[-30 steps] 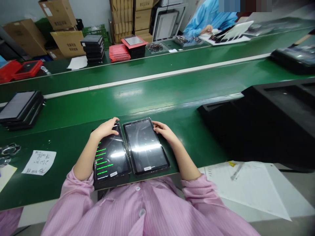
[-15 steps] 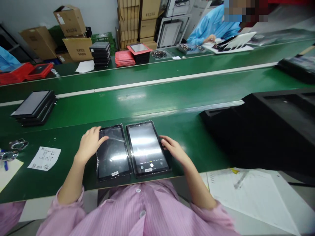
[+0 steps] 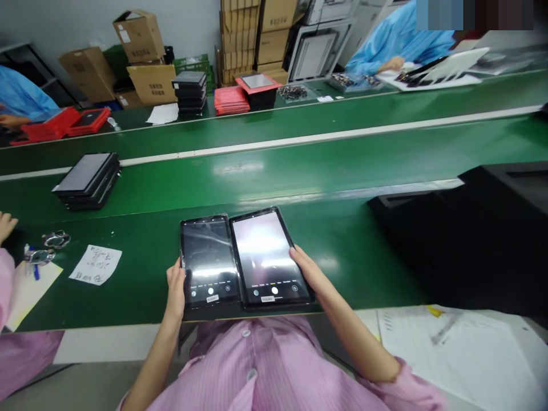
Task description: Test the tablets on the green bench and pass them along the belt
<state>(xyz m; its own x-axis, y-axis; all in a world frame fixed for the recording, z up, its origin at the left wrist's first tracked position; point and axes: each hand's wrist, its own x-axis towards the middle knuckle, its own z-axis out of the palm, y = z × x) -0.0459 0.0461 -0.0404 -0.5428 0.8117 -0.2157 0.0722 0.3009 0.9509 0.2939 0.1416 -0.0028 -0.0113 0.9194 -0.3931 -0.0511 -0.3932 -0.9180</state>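
Two black tablets lie side by side in front of me, near the front edge of the green bench. The left tablet (image 3: 209,251) has a dark screen with a row of camera-style icons low down. On the right tablet (image 3: 263,245) the screen is bright whitish, with similar icons. Each has a small white label at its bottom edge. My left hand (image 3: 174,291) grips the left tablet by its left edge. My right hand (image 3: 306,268) holds the right tablet's right edge, thumb on the front; its other fingers are hidden.
A stack of tablets (image 3: 88,178) stands to the left, beyond a handwritten note (image 3: 96,264) and clear plastic pieces (image 3: 55,240). Black covering (image 3: 449,251) spreads over the right side. Across the bench sits a person in blue (image 3: 398,40); another person's hand (image 3: 6,225) shows at far left.
My left hand has come off the left tablet's upper part and down to its left edge. That tablet's screen now shows icons. My right hand now grips the right tablet's edge.
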